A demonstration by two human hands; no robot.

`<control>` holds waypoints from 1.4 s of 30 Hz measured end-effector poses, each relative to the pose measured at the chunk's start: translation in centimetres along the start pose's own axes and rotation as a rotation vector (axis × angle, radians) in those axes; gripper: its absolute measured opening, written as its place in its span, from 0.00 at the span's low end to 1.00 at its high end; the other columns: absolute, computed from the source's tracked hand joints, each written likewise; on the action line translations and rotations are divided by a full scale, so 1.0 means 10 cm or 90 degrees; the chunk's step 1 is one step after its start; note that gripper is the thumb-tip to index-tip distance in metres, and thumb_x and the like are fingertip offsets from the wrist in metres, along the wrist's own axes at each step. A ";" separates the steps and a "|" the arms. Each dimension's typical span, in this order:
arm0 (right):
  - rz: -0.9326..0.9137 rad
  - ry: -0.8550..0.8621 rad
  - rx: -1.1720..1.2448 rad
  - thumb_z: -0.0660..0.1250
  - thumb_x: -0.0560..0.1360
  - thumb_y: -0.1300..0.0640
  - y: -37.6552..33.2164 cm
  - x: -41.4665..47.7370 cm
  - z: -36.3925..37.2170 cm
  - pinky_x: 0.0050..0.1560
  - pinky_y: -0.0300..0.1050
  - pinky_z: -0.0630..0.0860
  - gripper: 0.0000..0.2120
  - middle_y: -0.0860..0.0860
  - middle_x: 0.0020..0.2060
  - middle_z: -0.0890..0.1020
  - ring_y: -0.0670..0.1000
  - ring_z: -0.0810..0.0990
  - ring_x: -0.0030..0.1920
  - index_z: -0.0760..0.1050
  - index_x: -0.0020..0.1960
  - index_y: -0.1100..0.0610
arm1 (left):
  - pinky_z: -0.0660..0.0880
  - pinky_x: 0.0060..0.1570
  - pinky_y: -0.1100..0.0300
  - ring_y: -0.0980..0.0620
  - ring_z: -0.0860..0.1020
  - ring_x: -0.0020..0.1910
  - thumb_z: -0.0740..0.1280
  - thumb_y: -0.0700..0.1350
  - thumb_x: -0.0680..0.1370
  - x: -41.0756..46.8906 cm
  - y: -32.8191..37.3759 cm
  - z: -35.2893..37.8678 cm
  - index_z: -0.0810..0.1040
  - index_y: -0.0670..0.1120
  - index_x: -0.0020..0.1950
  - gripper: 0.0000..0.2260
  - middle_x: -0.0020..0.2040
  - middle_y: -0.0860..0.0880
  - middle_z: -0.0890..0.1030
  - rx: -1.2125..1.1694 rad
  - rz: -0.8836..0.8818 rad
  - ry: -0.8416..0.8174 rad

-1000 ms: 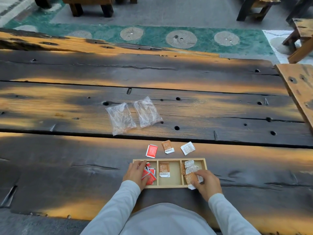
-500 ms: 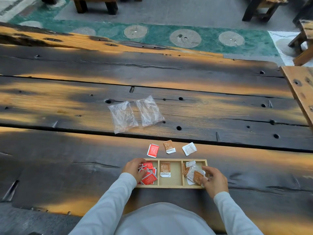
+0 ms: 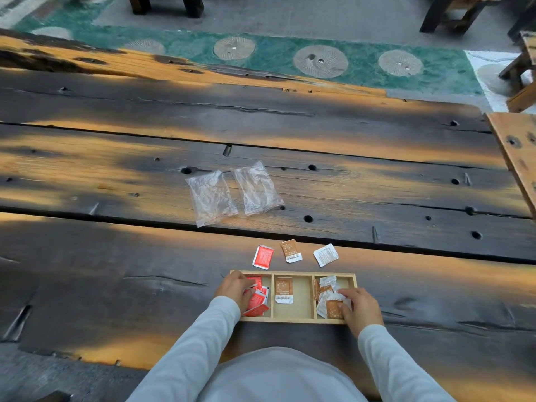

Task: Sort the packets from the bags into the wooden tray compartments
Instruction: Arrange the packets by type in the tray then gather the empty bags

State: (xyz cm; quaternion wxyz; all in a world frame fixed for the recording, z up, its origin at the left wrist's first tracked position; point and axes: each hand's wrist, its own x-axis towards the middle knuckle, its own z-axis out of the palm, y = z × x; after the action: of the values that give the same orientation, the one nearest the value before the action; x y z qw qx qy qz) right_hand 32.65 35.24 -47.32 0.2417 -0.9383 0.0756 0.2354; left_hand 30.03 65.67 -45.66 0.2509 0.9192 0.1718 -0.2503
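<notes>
A three-compartment wooden tray [image 3: 293, 320] lies at the table's near edge. Its left compartment holds red packets [image 3: 256, 303], with my left hand [image 3: 234, 288] resting on them, fingers bent over the pile. One brown packet [image 3: 284, 290] lies in the middle compartment. The right compartment holds mixed white and brown packets [image 3: 327, 288]; my right hand [image 3: 361, 310] pinches a brown packet [image 3: 333, 309] there. Just beyond the tray lie a red packet [image 3: 263, 257], a brown packet [image 3: 291, 250] and a white packet [image 3: 326, 255]. Two clear plastic bags [image 3: 211, 197] [image 3: 257, 188], apparently empty, lie farther back.
The table [image 3: 116, 256] is dark scorched planks with gaps, bolt holes and cracks. A second wooden surface [image 3: 519, 152] juts in at the right edge. Benches and stools stand on the floor beyond the table's far edge.
My right hand has shifted within the right compartment, still handling a brown packet. My left hand has stayed on the red packets and moved slightly towards the tray's far left corner.
</notes>
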 end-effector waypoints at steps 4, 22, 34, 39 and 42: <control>-0.039 0.047 -0.165 0.68 0.78 0.60 -0.08 -0.02 0.07 0.59 0.52 0.75 0.17 0.54 0.61 0.82 0.59 0.76 0.60 0.80 0.66 0.56 | 0.71 0.67 0.54 0.48 0.71 0.68 0.67 0.50 0.80 0.07 0.03 0.00 0.74 0.50 0.68 0.17 0.66 0.48 0.74 0.027 0.000 0.011; 0.018 -0.111 0.137 0.66 0.77 0.60 -1.41 0.36 -0.10 0.62 0.46 0.77 0.14 0.53 0.52 0.85 0.51 0.80 0.49 0.79 0.62 0.54 | 0.75 0.63 0.52 0.47 0.79 0.60 0.68 0.47 0.77 0.53 0.19 -0.31 0.79 0.51 0.62 0.13 0.60 0.49 0.83 -0.201 -0.081 0.036; 0.248 -0.316 0.258 0.74 0.59 0.44 -1.57 1.20 0.76 0.67 0.57 0.77 0.35 0.58 0.58 0.85 0.58 0.83 0.56 0.78 0.64 0.54 | 0.77 0.62 0.53 0.46 0.81 0.55 0.66 0.43 0.73 1.06 0.16 -0.15 0.77 0.55 0.60 0.17 0.56 0.48 0.84 -0.332 -0.221 -0.048; 0.271 -0.321 0.302 0.72 0.58 0.47 -1.38 1.40 1.18 0.62 0.59 0.80 0.19 0.57 0.52 0.86 0.59 0.84 0.54 0.76 0.48 0.48 | 0.74 0.64 0.54 0.46 0.80 0.58 0.69 0.41 0.75 1.07 0.25 -0.15 0.77 0.51 0.64 0.17 0.55 0.47 0.84 -0.377 -0.249 -0.056; 0.261 -0.311 0.301 0.71 0.62 0.47 -1.56 1.26 1.00 0.61 0.56 0.80 0.17 0.54 0.52 0.85 0.57 0.84 0.54 0.75 0.50 0.47 | 0.74 0.62 0.55 0.46 0.80 0.57 0.71 0.41 0.75 1.04 0.29 -0.18 0.76 0.52 0.64 0.18 0.55 0.47 0.83 -0.413 -0.269 -0.063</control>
State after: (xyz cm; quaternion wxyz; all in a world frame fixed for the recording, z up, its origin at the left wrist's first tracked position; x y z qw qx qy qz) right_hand 43.66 53.38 -54.58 0.4100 -0.7385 0.2541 0.4710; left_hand 40.45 66.27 -48.91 0.4798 0.7232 0.4150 -0.2728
